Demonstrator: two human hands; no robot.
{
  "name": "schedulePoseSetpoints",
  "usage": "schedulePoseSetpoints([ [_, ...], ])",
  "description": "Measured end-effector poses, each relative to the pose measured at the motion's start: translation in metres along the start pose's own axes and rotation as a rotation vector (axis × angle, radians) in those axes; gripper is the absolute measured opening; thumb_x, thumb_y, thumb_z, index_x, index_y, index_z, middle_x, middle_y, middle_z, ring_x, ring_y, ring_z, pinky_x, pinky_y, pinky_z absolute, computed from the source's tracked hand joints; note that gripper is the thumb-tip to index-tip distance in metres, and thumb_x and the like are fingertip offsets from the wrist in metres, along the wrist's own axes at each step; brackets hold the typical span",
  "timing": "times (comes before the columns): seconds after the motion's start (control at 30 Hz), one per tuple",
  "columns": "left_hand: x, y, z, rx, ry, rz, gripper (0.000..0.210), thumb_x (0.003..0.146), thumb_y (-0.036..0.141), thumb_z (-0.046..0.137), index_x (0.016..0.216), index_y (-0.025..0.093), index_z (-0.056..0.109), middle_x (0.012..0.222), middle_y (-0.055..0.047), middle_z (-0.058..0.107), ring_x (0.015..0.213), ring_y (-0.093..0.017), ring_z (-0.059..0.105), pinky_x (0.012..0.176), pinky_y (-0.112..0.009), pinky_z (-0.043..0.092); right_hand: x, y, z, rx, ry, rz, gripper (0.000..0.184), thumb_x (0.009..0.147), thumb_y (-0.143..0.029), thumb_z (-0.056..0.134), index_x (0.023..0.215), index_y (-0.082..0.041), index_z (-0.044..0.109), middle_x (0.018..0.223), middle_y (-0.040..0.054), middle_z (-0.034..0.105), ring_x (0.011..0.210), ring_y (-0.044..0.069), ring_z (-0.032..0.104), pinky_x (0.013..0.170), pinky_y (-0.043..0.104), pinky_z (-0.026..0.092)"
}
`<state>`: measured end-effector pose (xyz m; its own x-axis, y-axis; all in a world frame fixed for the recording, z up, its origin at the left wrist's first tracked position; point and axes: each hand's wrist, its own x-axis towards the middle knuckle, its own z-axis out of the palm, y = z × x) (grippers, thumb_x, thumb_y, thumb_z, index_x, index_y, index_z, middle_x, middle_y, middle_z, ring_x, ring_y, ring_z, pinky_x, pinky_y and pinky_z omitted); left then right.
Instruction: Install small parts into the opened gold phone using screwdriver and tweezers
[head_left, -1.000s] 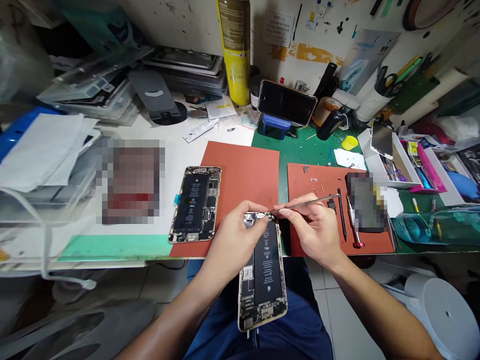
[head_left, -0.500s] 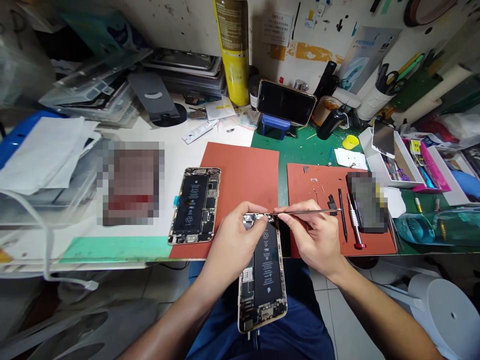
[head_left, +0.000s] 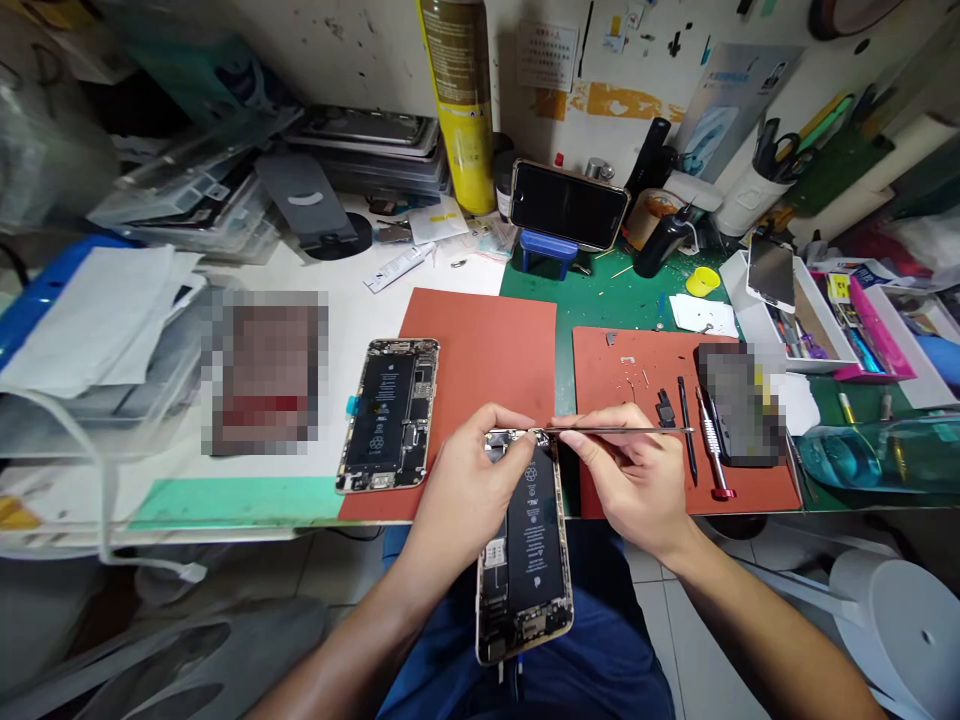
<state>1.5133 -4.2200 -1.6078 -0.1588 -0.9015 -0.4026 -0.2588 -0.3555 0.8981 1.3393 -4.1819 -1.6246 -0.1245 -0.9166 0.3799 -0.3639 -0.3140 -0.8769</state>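
Observation:
An opened phone (head_left: 534,540) with its black battery and boards bared hangs over the table's front edge, above my lap. My left hand (head_left: 476,480) grips its upper end, thumb on the inside and fingers behind. Level with that end, my right hand (head_left: 637,470) is closed round slim metal tweezers (head_left: 660,430), whose tip meets the phone's top edge beside my left thumb. What lies under the tip is too small to make out. A second opened phone (head_left: 390,415) rests left of my hands, partly on the red-brown mat (head_left: 480,340).
On the right mat (head_left: 600,370) lie a screwdriver (head_left: 712,440), a black pen-like tool (head_left: 687,430), small parts and a blurred phone-sized object (head_left: 739,405). Behind stand a phone on a blue stand (head_left: 551,250) and a yellow spray can (head_left: 466,110). Tool trays (head_left: 795,310) are at right.
The tweezers have dropped slightly at their outer end and lie more level. Both hands keep nearly the same place and grip; the view has shifted a little.

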Motion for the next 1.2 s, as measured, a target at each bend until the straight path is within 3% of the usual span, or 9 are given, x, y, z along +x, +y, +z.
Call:
schedulePoseSetpoints([
  [0.27, -0.0004, -0.0008, 0.0006, -0.005, 0.016, 0.005, 0.032, 0.084, 0.050, 0.073, 0.095, 0.020, 0.070, 0.091, -0.007, 0.076, 0.070, -0.018, 0.066, 0.057, -0.026, 0.046, -0.0012, 0.0007, 0.0002, -0.037, -0.015, -0.031, 0.016, 0.100, -0.014, 0.069, 0.106, -0.024, 0.080, 0.100, 0.0028, 0.084, 0.089, 0.019, 0.084, 0.077, 0.032, 0.072],
  [0.53, -0.0012, 0.0004, 0.0009, -0.039, -0.020, -0.019, 0.031, 0.083, 0.050, 0.072, 0.094, 0.021, 0.069, 0.073, -0.002, 0.071, 0.053, -0.014, 0.058, 0.048, -0.024, 0.042, -0.0006, -0.0009, 0.0001, -0.019, 0.007, -0.029, 0.017, 0.100, -0.013, 0.069, 0.106, -0.025, 0.080, 0.099, 0.0026, 0.084, 0.088, 0.019, 0.084, 0.078, 0.032, 0.072],
  [1.2, -0.0023, -0.0038, -0.0014, 0.000, -0.025, -0.024, 0.040, 0.083, 0.058, 0.071, 0.097, 0.020, 0.068, 0.073, -0.002, 0.070, 0.054, -0.014, 0.056, 0.050, -0.025, 0.042, -0.0047, 0.0021, 0.0016, 0.045, 0.006, -0.032, 0.019, 0.100, -0.011, 0.069, 0.109, -0.024, 0.079, 0.102, 0.0034, 0.084, 0.092, 0.020, 0.085, 0.082, 0.033, 0.073],
])
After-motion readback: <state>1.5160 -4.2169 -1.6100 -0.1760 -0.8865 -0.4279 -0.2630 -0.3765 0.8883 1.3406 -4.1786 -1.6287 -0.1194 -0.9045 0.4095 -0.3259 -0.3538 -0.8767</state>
